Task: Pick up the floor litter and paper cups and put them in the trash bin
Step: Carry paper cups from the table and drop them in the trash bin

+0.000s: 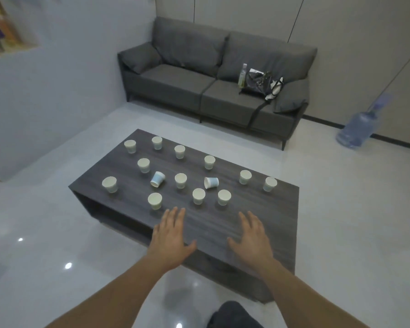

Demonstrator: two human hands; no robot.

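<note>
Paper cups (180, 181) upright, mouths up; two sideways

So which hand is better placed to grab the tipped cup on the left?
Left, likely. The left hand hovers open on the same side of the table as that tipped cup. The right hand, also open, would have to reach across upright cups.

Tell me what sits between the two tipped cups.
One upright cup stands between the left tipped cup and the right tipped cup; head view shows it.
</note>
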